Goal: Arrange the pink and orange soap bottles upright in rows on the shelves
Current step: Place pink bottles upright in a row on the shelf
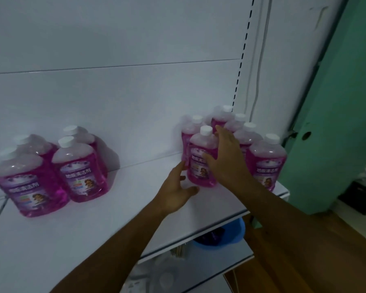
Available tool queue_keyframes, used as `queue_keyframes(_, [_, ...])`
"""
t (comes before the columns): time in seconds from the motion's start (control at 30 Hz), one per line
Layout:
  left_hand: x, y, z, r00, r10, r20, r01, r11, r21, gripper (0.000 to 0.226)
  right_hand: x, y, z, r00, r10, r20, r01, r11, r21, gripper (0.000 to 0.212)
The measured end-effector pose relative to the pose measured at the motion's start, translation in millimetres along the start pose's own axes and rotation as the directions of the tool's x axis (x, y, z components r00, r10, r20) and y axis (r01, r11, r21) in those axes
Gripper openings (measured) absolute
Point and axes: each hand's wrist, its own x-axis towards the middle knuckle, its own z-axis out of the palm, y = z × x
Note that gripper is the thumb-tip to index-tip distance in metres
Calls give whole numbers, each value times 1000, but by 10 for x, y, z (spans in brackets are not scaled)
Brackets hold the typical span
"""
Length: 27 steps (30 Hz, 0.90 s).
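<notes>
White shelf [97,229]: we see our left hand [175,187] loose beside an upright pink bottle [202,159], right hand [226,153] flat against it, neither one gripping.

Before me stands a white back panel [114,49] with a seam running across it. A slotted upright [242,53] rises at its right edge, and a thin cable [262,60] hangs beside it. To my right is a green door [336,102]. Below it lies a brown wooden floor [336,250]. A blue basin [230,235] sits lower down. The light is dim and cool.
</notes>
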Motion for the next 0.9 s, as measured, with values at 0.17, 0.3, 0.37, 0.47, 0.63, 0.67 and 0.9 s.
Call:
queue_keyframes(0.17, [-38,113,30,998,53,-12,-53,998,15,56,51,67,89,998,31,53,-33,999,34,61])
queue_keyframes(0.3, [-162,53,14,996,4,-94,-9,999,-47,60,38,-11,38,995,-23,95,3,978,207,54])
queue_keyframes(0.37, [-255,21,-45,989,-6,-147,-1,999,-44,59,29,-91,76,991,-39,127,2,960,280,55])
queue_keyframes(0.47, [-400,-18,-200,973,11,-232,-12,1000,-4,58,56,-239,243,983,-76,164,16,941,339,56])
queue_keyframes(0.63, [-505,-104,-523,955,-1,-296,17,999,50,58,217,-546,655,959,-168,228,80,932,354,55])
queue_keyframes(0.67, [-498,-115,-580,953,2,-302,15,998,54,57,267,-596,743,954,-188,233,96,929,357,54])
queue_keyframes(0.9, [-308,-268,-944,939,15,-344,2,999,50,58,643,-890,1200,924,-253,285,125,908,400,52])
